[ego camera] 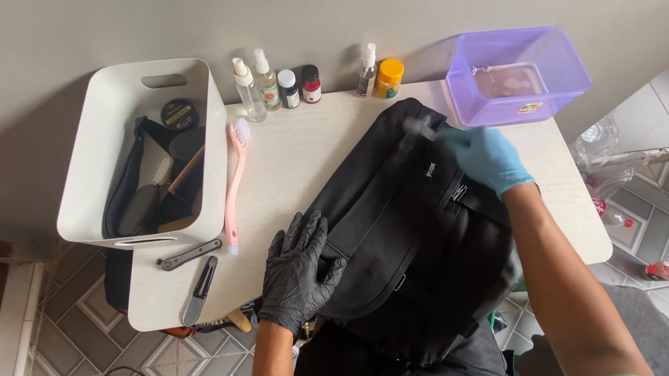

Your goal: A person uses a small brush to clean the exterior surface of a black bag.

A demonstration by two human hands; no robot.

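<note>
A black bag [410, 230] lies across the centre of the small white table [297, 167], hanging over its near edge. The left hand [299, 273], in a black glove, presses flat on the bag's left side with fingers spread wide. The right hand [483, 158], in a blue glove, rests on the bag's upper right part, fingers curled around something blurred that I cannot make out. At upper left stands a white bin [87, 162]; a pink brush [235, 184] lies beside it. A purple tub [514, 71] sits at upper right.
</note>
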